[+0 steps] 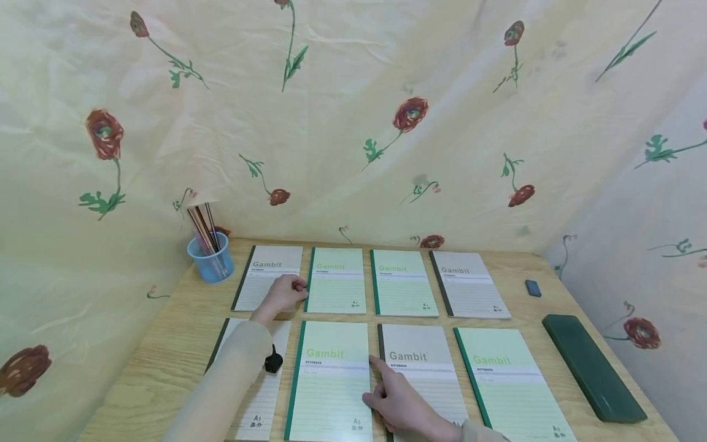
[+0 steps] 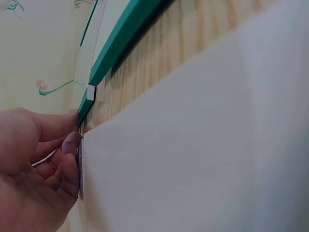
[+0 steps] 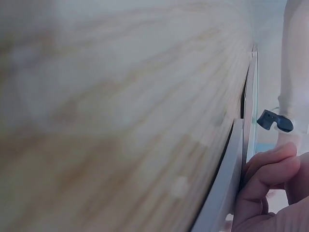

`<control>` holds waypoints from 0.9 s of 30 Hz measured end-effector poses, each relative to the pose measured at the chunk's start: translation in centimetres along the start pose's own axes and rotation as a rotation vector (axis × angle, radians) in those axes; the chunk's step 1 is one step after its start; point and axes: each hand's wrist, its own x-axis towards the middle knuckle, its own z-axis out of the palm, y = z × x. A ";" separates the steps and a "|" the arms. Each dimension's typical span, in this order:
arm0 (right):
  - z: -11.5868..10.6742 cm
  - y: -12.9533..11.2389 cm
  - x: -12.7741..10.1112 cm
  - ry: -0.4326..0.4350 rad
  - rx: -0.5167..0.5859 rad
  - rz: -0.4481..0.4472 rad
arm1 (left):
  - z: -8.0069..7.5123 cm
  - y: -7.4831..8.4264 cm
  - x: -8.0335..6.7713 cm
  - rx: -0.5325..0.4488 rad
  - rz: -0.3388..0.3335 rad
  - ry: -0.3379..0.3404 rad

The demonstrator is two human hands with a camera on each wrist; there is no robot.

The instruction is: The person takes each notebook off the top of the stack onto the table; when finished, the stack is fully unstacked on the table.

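Notebooks lay in two rows of four on the wooden surface (image 1: 166, 344). The left hand (image 1: 283, 294) rested at the right edge of the grey notebook (image 1: 270, 276) at 10 o'clock, fingers curled against that edge beside the green one (image 1: 337, 279). The right hand (image 1: 400, 402) lay flat, forefinger extended, at the spine of the near grey notebook (image 1: 420, 368), at 6 o'clock. Nudging each cover by its edge with light, even pressure would probably keep the rows square without buckling pages. A blue pencil cup (image 1: 211, 261) stood at 9 o'clock.
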 end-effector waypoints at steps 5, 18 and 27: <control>0.0 -0.1 0.1 -0.007 0.036 0.020 | -0.2 0.3 -0.2 0.034 0.039 0.048; -5.3 -1.9 3.3 0.138 0.001 -0.018 | -5.0 3.0 -0.7 0.109 0.114 0.084; -13.5 -3.4 6.1 0.276 -0.202 -0.024 | -8.0 5.7 -0.7 0.235 0.183 0.104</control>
